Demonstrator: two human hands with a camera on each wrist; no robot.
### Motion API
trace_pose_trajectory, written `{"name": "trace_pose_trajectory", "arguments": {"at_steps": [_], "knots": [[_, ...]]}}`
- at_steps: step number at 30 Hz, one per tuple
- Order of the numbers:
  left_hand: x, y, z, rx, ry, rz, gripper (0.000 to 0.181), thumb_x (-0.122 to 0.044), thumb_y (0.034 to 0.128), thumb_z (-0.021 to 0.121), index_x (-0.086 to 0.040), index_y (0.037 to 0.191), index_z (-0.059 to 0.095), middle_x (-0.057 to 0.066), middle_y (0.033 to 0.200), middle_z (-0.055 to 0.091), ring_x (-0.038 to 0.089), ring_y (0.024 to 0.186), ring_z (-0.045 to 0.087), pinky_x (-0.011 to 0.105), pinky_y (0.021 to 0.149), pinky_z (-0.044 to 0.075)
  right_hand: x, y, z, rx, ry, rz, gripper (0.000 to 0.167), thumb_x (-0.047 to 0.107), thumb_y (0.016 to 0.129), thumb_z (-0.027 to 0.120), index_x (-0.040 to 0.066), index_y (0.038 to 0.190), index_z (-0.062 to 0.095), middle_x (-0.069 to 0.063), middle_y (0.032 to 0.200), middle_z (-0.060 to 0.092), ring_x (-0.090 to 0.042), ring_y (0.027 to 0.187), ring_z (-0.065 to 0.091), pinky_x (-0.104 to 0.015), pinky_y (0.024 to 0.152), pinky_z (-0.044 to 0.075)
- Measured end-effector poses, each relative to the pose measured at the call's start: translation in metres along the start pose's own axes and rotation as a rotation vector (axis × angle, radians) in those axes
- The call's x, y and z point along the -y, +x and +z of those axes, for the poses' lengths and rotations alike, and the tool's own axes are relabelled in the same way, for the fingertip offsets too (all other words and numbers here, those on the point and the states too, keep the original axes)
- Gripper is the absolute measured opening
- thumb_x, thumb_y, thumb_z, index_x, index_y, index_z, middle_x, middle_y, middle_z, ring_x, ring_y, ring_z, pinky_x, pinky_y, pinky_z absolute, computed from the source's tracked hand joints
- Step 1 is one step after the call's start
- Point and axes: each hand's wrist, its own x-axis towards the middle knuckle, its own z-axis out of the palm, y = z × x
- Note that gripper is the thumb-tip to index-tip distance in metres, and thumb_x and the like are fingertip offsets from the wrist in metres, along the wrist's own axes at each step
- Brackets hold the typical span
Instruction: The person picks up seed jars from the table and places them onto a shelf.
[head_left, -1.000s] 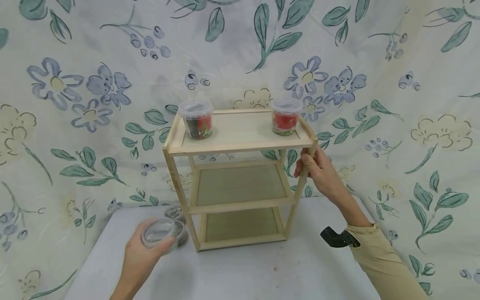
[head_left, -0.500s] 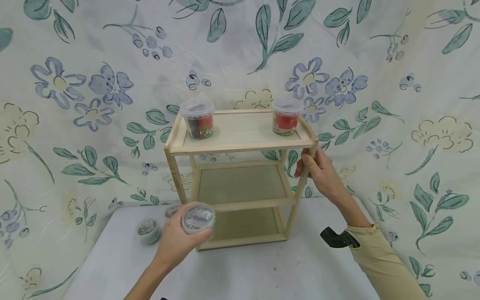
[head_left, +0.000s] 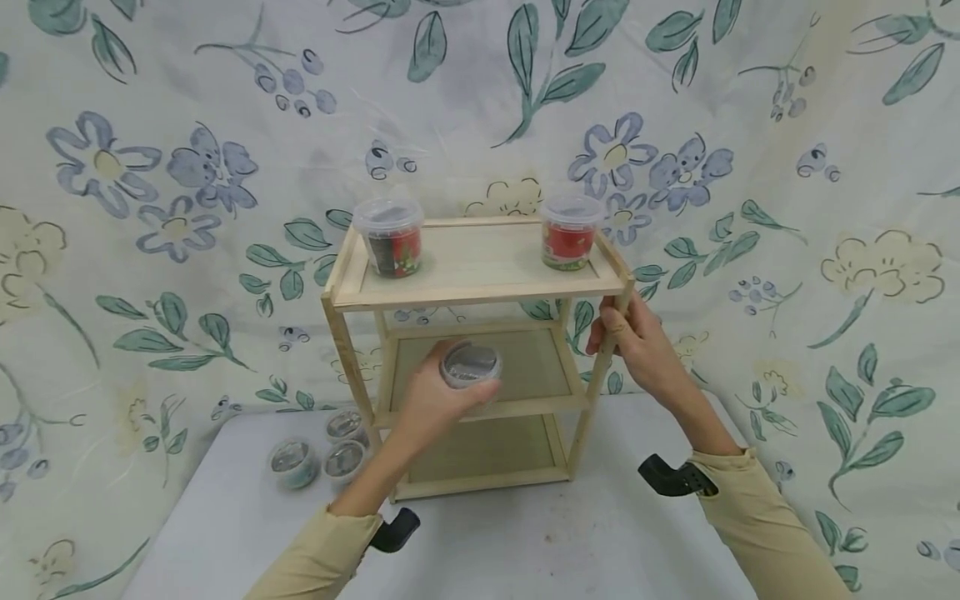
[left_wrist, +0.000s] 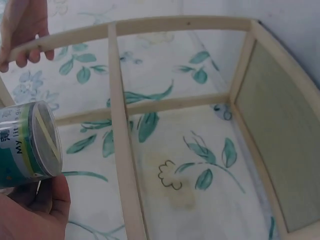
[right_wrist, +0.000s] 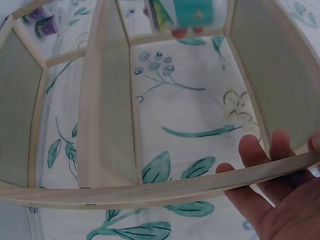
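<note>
Screened-off tabletop set-up, room type unclear: flowered sheeting (head_left: 780, 192) behind and beside white table (head_left: 487, 550)

Both hands (head_left: 431, 398) (head_left: 645, 346) apart, fingers (right_wrist: 251, 151) curled

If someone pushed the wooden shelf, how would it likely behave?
The wooden shelf would probably stay stiff, as its straight posts look rigid. Open sides and slim framing suggest it is fairly light for its size. A push up high might tip it, since it stands tall and bears two lidded tubs on top.
</note>
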Motion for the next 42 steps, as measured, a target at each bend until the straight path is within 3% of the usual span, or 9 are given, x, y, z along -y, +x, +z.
{"name": "trace_pose_trajectory", "arguments": {"at_steps": [7,11,16,23,28,34,42], "knots": [[-0.007,0.034,0.028,0.05,-0.01,-0.074,0.077,-0.047,0.0758,0.079,-0.016,0.14,0.049,0.007,0.121,0.062,0.024,0.107,0.06,0.043,0.087,0.052,0.001,0.0,0.002,-0.001,0.021,-0.013,0.013,0.018,0.108,0.037,0.005,0.11,0.04,-0.021,0.082,0.057,-0.022,0.073,0.064,-0.033,0.072,0.058],[-0.008,0.047,0.042,0.089,-0.032,-0.118,0.081,-0.05,0.0763,0.078,-0.018,0.143,0.046,0.005,0.122,0.06,0.024,0.109,0.058,0.043,0.089,0.051,0.002,0.0,0.003,-0.003,0.033,-0.009,0.012,0.018,0.108,0.037,0.006,0.108,0.041,-0.02,0.082,0.057,-0.021,0.073,0.064,-0.032,0.072,0.058],[-0.005,0.058,0.057,0.115,-0.075,-0.123,0.079,-0.047,0.0786,0.078,-0.016,0.143,0.045,0.005,0.124,0.059,0.024,0.112,0.056,0.043,0.092,0.049,0.003,0.001,0.005,0.002,0.036,0.005,0.013,0.019,0.108,0.037,0.006,0.108,0.04,-0.02,0.082,0.056,-0.022,0.074,0.064,-0.033,0.073,0.058],[0.001,0.064,0.076,0.159,-0.102,-0.157,0.078,-0.047,0.0802,0.076,-0.015,0.143,0.043,0.006,0.129,0.056,0.024,0.115,0.054,0.045,0.097,0.047,0.002,0.001,0.005,-0.004,0.022,0.008,0.014,0.02,0.108,0.037,0.006,0.11,0.041,-0.021,0.082,0.057,-0.021,0.073,0.064,-0.038,0.073,0.059],[0.003,0.063,0.087,0.188,-0.11,-0.14,0.077,-0.045,0.0808,0.076,-0.014,0.143,0.043,0.006,0.127,0.057,0.023,0.113,0.055,0.044,0.095,0.048,0.001,0.0,0.004,-0.002,0.019,0.01,0.014,0.02,0.108,0.037,0.007,0.111,0.041,-0.021,0.083,0.057,-0.022,0.074,0.065,-0.04,0.074,0.059],[0.0,0.064,0.095,0.196,-0.087,-0.123,0.079,-0.046,0.0798,0.076,-0.013,0.143,0.042,0.006,0.123,0.058,0.023,0.11,0.056,0.043,0.093,0.049,0.0,0.0,0.003,-0.006,0.028,-0.001,0.013,0.019,0.108,0.037,0.007,0.11,0.041,-0.02,0.082,0.057,-0.02,0.073,0.065,-0.034,0.072,0.058],[-0.001,0.064,0.102,0.212,-0.049,-0.141,0.085,-0.048,0.0798,0.076,-0.013,0.147,0.037,0.011,0.131,0.056,0.026,0.118,0.055,0.046,0.098,0.047,-0.001,-0.001,-0.001,-0.009,0.037,-0.01,0.013,0.02,0.108,0.038,0.008,0.11,0.041,-0.018,0.08,0.057,-0.02,0.072,0.065,-0.033,0.072,0.058]]}}
